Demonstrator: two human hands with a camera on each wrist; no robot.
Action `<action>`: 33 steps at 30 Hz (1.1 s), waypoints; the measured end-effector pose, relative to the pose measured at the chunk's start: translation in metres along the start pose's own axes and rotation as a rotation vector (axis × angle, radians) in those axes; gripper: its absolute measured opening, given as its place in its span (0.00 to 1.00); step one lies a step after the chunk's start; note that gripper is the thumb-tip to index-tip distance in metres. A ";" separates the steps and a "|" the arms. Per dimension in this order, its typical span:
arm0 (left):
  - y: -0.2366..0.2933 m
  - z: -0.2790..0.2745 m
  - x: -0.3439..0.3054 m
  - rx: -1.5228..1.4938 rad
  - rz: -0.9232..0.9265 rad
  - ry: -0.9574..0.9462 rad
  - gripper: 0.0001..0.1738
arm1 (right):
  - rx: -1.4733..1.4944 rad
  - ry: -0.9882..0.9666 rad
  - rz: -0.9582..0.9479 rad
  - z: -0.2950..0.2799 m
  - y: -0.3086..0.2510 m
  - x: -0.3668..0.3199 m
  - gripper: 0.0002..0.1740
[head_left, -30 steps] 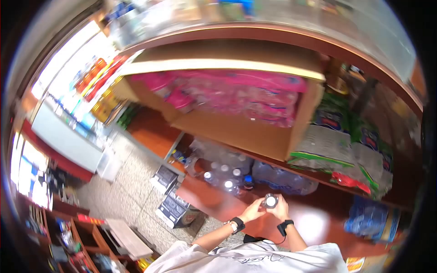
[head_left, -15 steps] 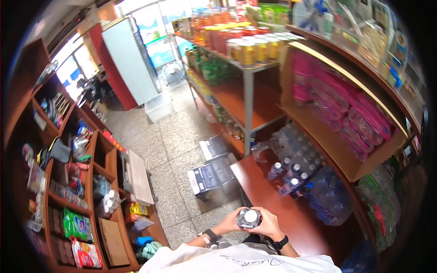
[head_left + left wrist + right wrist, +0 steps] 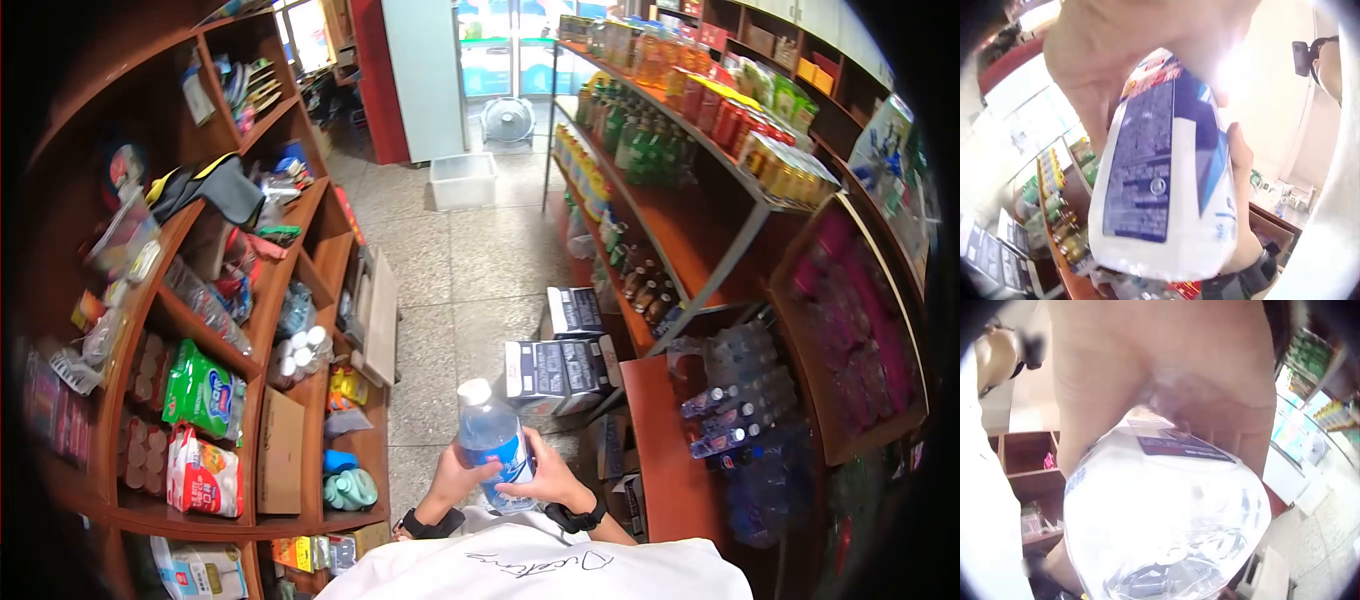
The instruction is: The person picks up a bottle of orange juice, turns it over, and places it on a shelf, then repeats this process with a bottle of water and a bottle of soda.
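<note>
Both hands hold a clear plastic bottle (image 3: pixel 487 422) with a white cap and a blue label in front of the white shirt. My left hand (image 3: pixel 452 482) grips its left side, thumb across the label. From the right, my right hand (image 3: pixel 552 480) curls round it, its thumb also on the front. The bottle stands nearly upright, cap at the top. In the left wrist view the label's dark printed panel (image 3: pixel 1141 169) shows below the fingers. The right wrist view has the bottle's clear base (image 3: pixel 1179 575) near the camera.
On the left, brown shelves (image 3: pixel 285 235) carry packets and bottles. Dark boxes (image 3: pixel 555 370) stand on the floor ahead. At right, a rack (image 3: pixel 720 235) holds drinks, with bottles (image 3: pixel 720 420) on a low brown shelf (image 3: pixel 665 450). A clear bin (image 3: pixel 463 185) sits farther down the aisle.
The view has swung from the right-hand shelving to the aisle. The bottle, earlier seen from its cap end, now stands upright with its label showing. Both hands still hold it.
</note>
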State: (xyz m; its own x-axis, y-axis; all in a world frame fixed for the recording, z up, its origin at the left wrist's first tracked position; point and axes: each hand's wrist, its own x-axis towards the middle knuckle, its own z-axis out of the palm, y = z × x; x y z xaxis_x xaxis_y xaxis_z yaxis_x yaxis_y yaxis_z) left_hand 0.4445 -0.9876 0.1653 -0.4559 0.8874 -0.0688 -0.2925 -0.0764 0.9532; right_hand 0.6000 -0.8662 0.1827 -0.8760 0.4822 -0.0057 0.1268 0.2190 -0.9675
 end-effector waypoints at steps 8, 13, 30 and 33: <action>0.015 -0.054 0.020 0.361 -0.004 0.011 0.44 | 0.439 0.083 0.101 0.046 0.016 0.057 0.43; 0.027 -0.068 0.061 0.348 -0.079 -0.070 0.51 | 0.518 0.153 0.116 0.035 0.033 0.108 0.38; 0.090 -0.154 0.360 0.701 -0.141 -0.143 0.51 | 0.370 0.129 0.100 -0.054 0.040 0.403 0.39; 0.086 -0.169 0.402 0.294 -0.207 -0.228 0.41 | 0.462 0.156 0.172 -0.060 0.038 0.426 0.40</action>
State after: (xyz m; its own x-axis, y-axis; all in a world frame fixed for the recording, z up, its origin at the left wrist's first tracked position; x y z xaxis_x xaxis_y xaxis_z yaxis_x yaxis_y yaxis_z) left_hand 0.0938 -0.7142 0.1697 -0.2051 0.9509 -0.2318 -0.0909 0.2173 0.9719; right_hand 0.2594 -0.6017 0.1588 -0.7762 0.6068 -0.1710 0.0136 -0.2550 -0.9668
